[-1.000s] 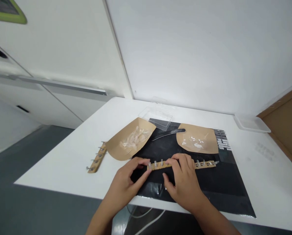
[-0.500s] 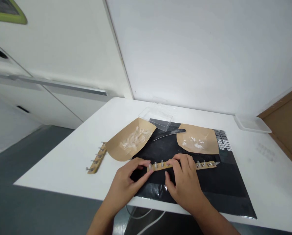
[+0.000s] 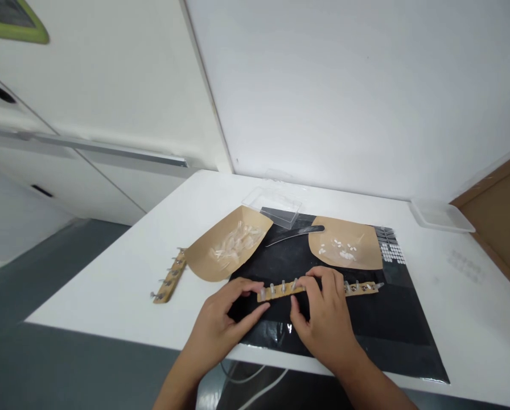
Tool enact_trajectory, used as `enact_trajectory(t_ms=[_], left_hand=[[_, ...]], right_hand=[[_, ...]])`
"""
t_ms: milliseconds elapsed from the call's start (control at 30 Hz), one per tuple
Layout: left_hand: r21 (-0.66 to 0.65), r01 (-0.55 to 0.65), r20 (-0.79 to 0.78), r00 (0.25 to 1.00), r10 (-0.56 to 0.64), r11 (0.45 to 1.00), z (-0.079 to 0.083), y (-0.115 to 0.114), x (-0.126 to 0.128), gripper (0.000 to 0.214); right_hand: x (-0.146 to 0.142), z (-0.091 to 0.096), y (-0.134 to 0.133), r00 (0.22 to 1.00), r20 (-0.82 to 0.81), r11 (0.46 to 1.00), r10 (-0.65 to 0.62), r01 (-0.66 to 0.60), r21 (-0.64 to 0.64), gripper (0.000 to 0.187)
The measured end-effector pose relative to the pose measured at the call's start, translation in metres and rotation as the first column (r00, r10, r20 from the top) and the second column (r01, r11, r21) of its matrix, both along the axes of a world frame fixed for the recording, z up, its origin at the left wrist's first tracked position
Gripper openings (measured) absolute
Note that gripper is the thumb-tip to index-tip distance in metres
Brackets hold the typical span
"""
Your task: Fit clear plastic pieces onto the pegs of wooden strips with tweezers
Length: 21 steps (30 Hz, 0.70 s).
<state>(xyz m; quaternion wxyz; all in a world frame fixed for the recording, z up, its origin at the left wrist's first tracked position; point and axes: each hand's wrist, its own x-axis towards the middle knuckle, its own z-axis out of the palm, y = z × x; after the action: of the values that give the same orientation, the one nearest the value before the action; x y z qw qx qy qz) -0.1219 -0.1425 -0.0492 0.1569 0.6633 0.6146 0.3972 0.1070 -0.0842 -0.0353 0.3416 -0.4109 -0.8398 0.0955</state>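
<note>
A narrow tan strip (image 3: 276, 291) with a row of small upright clear and metal pegs lies across the black mat (image 3: 391, 319). My left hand (image 3: 218, 319) holds its left end between thumb and forefinger, the forefinger at the far edge and the thumb at the near edge. My right hand (image 3: 329, 313) closes over the strip's middle, covering several pegs, with its forefinger and thumb at the strip. Behind my left hand a brown paper tray (image 3: 204, 250) holds clear slivers (image 3: 238, 245) that look like false nail tips.
A second pegged strip (image 3: 169, 278) lies left on the white table (image 3: 122, 290). Behind the hands are a brown paper sheet (image 3: 344, 228) with small white bits, a dark curved file-like tool (image 3: 295, 233) and a clear box (image 3: 276, 205). A plastic tray (image 3: 443, 216) stands back right.
My left thumb has moved slightly down and away from the pegs, to the strip's near edge. My right hand has shifted slightly right, uncovering another peg.
</note>
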Motion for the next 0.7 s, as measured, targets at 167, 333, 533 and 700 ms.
enact_trajectory(t_ms=[167,333,533,700], left_hand=[[-0.001,-0.02,-0.001,1.0,0.02,1.0,0.0017,-0.0008,0.0012,0.022],[0.009,-0.011,-0.001,1.0,0.011,1.0,-0.001,-0.0018,0.0004,0.026],[0.027,0.003,-0.063,0.998,-0.001,1.0,-0.0048,-0.0002,0.0043,0.05],[0.036,0.002,-0.047,0.999,0.0,0.999,-0.005,0.0033,0.0041,0.038]], right_hand=[[-0.0013,0.0014,0.0003,1.0,0.0,1.0,-0.007,0.007,-0.011,0.02],[-0.0021,0.0012,0.0015,1.0,-0.009,1.0,-0.008,0.008,-0.003,0.019],[-0.0009,0.0035,0.0015,0.992,-0.123,0.998,-0.012,0.019,0.054,0.019],[0.0008,0.0063,-0.0009,0.947,-0.322,0.992,-0.009,0.05,0.119,0.023]])
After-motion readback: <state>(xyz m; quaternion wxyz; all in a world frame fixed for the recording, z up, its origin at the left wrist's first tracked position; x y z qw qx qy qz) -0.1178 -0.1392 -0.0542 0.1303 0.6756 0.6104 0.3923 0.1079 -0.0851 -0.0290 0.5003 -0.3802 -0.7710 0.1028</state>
